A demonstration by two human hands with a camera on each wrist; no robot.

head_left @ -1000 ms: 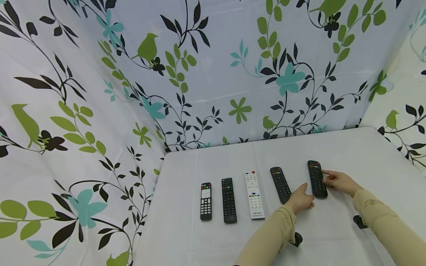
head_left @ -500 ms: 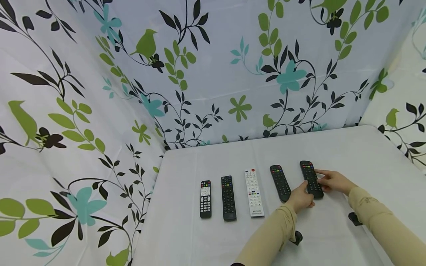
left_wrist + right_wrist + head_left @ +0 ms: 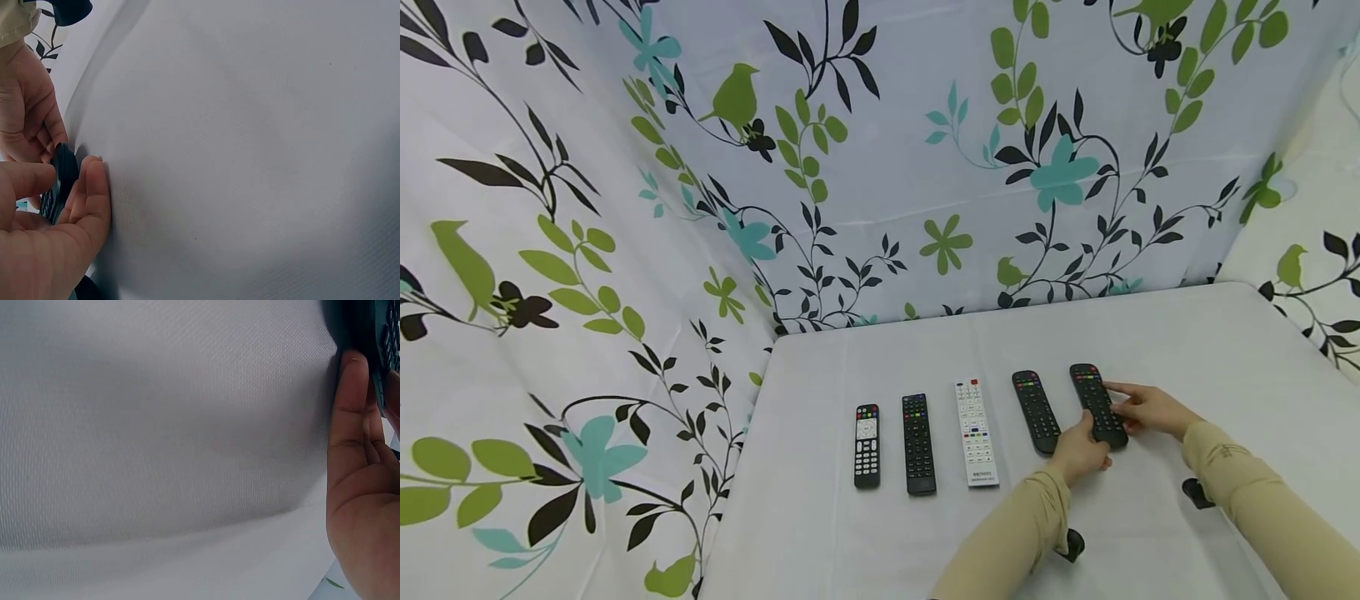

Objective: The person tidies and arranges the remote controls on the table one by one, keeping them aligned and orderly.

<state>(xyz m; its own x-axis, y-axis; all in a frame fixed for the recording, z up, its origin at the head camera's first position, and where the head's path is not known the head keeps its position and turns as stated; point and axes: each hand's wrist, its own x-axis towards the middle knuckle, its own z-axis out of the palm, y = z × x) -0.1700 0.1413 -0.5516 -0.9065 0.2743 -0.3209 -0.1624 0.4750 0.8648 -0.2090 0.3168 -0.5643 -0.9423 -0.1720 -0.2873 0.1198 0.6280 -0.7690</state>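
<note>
In the head view, a black remote control [image 3: 1097, 406] lies slightly slanted at the right end of a row. My right hand [image 3: 1153, 411] holds its right side, and in the right wrist view the fingers [image 3: 350, 394] run along the remote's edge near the cloth. At the lower left corner of the same remote is my left hand [image 3: 1081, 451]. The left wrist view shows my left thumb [image 3: 31, 179] and fingers on either side of the remote's end [image 3: 64, 172]. A similar black remote [image 3: 1036, 412] lies just left, its lower end close to my left hand.
Further left in the row lie a white remote [image 3: 976, 433], a long black remote [image 3: 918, 444] and a shorter black remote with white keys [image 3: 867, 446]. They rest on a white-covered table [image 3: 820, 375]. A patterned curtain [image 3: 880, 167] rises behind and at the sides.
The rightmost black remote has slid left, closer to its neighbour, with my right hand moving along. My left hand has stayed nearly in place and now meets its lower end. The other remotes keep their places.
</note>
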